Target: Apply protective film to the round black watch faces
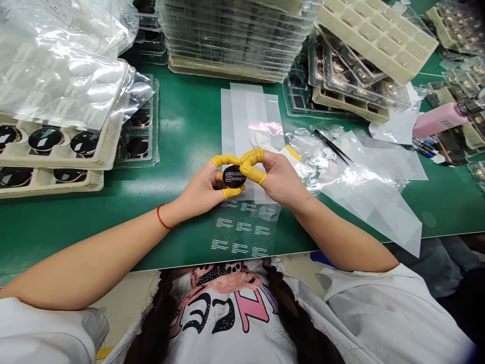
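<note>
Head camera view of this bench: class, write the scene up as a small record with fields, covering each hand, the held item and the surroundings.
Left hand: wears yellow finger cots, gripping the disc
Right hand: also cotted, fingers against the disc's right side
Held item: round black disc with white printed text
Beneath hands: clear printed film sheets
Surface: green workbench
Nearby: stacked plastic trays, black tweezers, pink bottle

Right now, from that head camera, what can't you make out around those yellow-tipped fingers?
In the head view:
- Dark round disc: part of its rim is hidden by the yellow finger cots of the left hand and right hand.
- Printed clear sheet: wording too small to read.
- Stacked trays: cut off by the top-right edge.
</note>
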The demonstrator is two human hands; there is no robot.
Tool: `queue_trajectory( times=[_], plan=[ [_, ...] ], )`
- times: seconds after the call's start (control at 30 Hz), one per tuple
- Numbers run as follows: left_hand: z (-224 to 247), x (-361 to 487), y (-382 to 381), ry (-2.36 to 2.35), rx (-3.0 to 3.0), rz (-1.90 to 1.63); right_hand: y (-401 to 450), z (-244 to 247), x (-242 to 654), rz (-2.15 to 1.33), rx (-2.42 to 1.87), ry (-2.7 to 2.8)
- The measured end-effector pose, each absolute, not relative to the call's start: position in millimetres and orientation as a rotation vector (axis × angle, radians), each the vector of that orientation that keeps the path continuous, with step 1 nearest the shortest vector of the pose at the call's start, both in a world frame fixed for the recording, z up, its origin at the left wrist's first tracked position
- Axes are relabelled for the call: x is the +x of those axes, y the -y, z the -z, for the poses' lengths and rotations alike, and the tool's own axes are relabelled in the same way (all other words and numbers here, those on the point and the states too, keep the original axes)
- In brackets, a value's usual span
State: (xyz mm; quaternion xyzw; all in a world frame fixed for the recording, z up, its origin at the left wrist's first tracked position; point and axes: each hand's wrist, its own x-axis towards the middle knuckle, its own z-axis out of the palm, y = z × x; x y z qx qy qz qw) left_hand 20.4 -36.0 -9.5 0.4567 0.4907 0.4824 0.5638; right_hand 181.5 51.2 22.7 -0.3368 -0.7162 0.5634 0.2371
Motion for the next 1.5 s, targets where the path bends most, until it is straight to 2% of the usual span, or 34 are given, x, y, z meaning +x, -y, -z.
queue_trajectory(
  times=[0.3, 0.37, 0.47, 0.57, 0.67, 0.8, 1.0, 1.23, 1.37, 1.5],
  plan=[
    [8.5, 20.8, 36.1, -1.14, 1.064, -1.133, -48.6, -21.8, 179.4, -1.454, -0.903, 2.037],
    [9.1, 21.0, 35.6, -1.136, 1.045, -1.145, -52.9, -22.8, 182.4, -1.245, -0.861, 2.146],
    [11.1, 20.3, 34.4, -1.168, 1.014, -1.152, -72.3, -22.7, 198.4, -0.73, -0.872, 2.297],
    [14.2, 18.6, 33.1, -1.201, 0.992, -1.136, -98.9, -18.0, 223.1, -0.418, -1.216, 2.4],
    [16.2, 17.2, 32.5, -1.217, 0.984, -1.12, -115.6, -11.8, 240.0, -0.417, -1.667, 2.411],
    [16.9, 16.9, 32.5, -1.23, 0.985, -1.116, -120.1, -10.3, 244.1, -0.463, -1.785, 2.359],
    [16.5, 17.4, 33.3, -1.214, 0.982, -1.106, -110.3, -24.7, 240.4, -0.481, -1.623, 2.2],
    [12.5, 20.4, 34.1, -1.215, 0.972, -1.125, -45.6, -27.3, 199.2, -0.902, -0.903, 2.194],
    [12.4, 21.2, 33.2, -1.198, 0.997, -1.141, -31.1, -6.1, 185.1, -0.713, -0.752, 2.332],
    [14.7, 20.4, 32.0, -1.193, 0.995, -1.133, -38.7, 9.7, 180.0, -0.481, -0.788, 2.369]
  ],
)
